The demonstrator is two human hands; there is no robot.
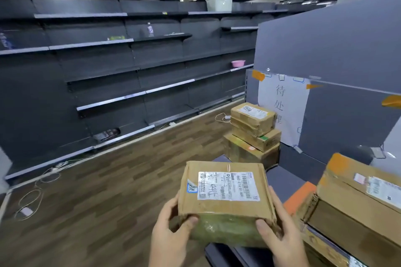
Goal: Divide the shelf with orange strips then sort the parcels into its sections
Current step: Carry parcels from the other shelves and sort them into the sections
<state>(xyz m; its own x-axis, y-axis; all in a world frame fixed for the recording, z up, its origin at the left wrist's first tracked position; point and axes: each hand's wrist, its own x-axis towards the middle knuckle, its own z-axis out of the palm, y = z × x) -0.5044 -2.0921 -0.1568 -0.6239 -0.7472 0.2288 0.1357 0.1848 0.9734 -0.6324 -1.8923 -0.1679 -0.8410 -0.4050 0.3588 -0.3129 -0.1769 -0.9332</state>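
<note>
I hold a brown cardboard parcel (225, 204) with a white shipping label on top, low in the middle of the view. My left hand (171, 232) grips its left near corner and my right hand (280, 234) grips its right near corner, thumbs on top. An orange strip (300, 196) lies on the grey shelf (288, 178) just right of the parcel. Beyond it, a stack of three parcels (253, 134) sits on the shelf against the divider. Large parcels (355, 199) are stacked at the right edge.
A paper sign (284, 104) with handwritten characters is taped to the grey divider panel (338, 54). Dark shelving (108, 76) lines the left wall, holding a pink bowl (238, 63), a bottle and a white bin (219, 2). White cables (32, 199) lie on the wooden floor.
</note>
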